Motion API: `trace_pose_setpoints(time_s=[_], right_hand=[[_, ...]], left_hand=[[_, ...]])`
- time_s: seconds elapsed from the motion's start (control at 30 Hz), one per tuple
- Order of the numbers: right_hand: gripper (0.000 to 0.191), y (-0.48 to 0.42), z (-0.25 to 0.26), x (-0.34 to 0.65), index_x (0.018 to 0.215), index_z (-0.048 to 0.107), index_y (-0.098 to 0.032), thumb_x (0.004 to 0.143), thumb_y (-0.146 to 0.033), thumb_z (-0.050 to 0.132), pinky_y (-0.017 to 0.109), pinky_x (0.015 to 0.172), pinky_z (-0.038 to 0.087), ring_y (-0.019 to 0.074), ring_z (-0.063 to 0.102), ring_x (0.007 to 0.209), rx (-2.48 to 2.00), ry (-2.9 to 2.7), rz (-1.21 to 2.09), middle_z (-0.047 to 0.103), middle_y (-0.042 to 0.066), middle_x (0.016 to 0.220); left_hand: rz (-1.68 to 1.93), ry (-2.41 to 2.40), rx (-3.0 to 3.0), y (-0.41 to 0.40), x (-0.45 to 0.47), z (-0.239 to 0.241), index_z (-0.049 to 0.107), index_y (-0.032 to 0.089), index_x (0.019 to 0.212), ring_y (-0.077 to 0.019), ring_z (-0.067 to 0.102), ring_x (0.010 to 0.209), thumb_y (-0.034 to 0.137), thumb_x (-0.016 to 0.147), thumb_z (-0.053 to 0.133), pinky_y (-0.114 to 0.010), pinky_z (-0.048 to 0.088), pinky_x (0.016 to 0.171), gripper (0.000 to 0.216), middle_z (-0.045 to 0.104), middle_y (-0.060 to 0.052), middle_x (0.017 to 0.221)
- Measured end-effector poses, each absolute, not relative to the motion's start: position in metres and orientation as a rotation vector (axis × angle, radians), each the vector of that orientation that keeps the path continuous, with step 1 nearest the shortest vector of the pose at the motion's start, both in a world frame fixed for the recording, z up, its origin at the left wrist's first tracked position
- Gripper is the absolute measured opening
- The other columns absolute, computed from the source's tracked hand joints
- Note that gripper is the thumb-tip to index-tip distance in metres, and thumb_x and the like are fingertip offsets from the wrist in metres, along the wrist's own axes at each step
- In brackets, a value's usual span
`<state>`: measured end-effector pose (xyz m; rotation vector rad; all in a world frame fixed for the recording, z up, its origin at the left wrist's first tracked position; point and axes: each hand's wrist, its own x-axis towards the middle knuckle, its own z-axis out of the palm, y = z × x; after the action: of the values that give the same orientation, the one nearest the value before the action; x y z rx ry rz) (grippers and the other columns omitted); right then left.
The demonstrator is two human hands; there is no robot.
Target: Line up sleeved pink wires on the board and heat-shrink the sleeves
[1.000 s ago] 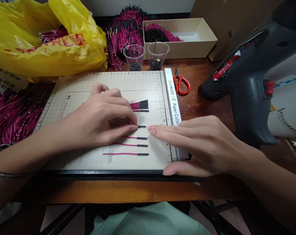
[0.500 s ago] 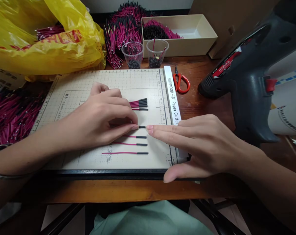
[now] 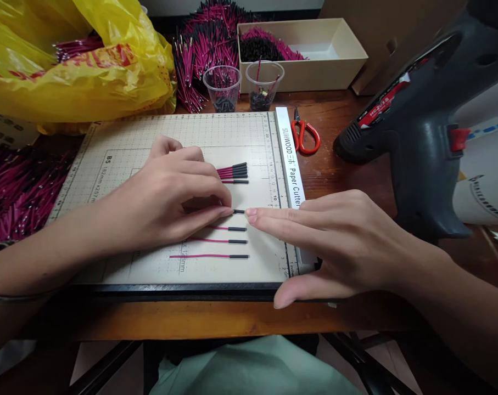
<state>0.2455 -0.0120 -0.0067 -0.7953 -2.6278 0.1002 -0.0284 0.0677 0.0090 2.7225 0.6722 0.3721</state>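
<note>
My left hand pinches a wire over the paper cutter board; only the wire's black sleeve end shows past the fingertips. My right hand is open, palm down, its stretched fingertips touching or almost touching the tip of that sleeve. Nearer to me lie three separate pink wires with black sleeved ends, the front one fully visible. Beyond my left fingers sits a small group of sleeved wires, partly hidden by the hand, with a single wire beside it.
At the back are a heap of pink wires, a cardboard box of wires and two plastic cups. Red-handled scissors and a heat gun stand right. A yellow bag and more wires fill the left.
Both hands hold nearly the same pose around the wire. The whole view has shifted slightly; the wires on the board keep their places.
</note>
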Motion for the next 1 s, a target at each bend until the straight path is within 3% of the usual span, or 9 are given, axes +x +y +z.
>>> trace_pose_setpoints(time_s=[0.3, 0.63, 1.0], right_hand=[[0.059, -0.0128, -0.0086, 0.2446, 0.120, 0.071, -0.015, 0.108, -0.065, 0.043, 0.030, 0.054, 0.050, 0.0146, 0.076, 0.072, -0.831, -2.577, -0.014, 0.083, 0.006, 0.108], [0.058, -0.0132, -0.0106, 0.2472, 0.124, 0.070, -0.014, 0.106, -0.064, 0.047, 0.029, 0.058, 0.054, 0.0153, 0.076, 0.075, -0.800, -2.585, 0.014, 0.082, 0.007, 0.111], [0.057, -0.0116, -0.0083, 0.2451, 0.121, 0.069, -0.012, 0.106, -0.063, 0.048, 0.031, 0.055, 0.052, 0.0153, 0.077, 0.076, -0.744, -2.584, 0.022, 0.082, 0.006, 0.116]], left_hand=[[0.417, 0.596, 2.728, 0.0669, -0.0335, 0.0071, 0.075, 0.029, 0.094, -0.0205, 0.060, 0.083, 0.037, 0.103, 0.062, -0.044, 0.028, 0.088, 0.018, 0.080, 0.004, 0.086], [0.322, 0.570, 2.691, 0.0640, -0.0297, 0.0150, 0.074, 0.030, 0.092, -0.0211, 0.059, 0.080, 0.032, 0.102, 0.060, -0.042, 0.027, 0.084, 0.017, 0.078, 0.005, 0.083], [0.361, 0.588, 2.696, 0.0632, -0.0315, 0.0100, 0.073, 0.029, 0.092, -0.0211, 0.057, 0.080, 0.039, 0.104, 0.058, -0.039, 0.026, 0.085, 0.022, 0.075, 0.004, 0.081]])
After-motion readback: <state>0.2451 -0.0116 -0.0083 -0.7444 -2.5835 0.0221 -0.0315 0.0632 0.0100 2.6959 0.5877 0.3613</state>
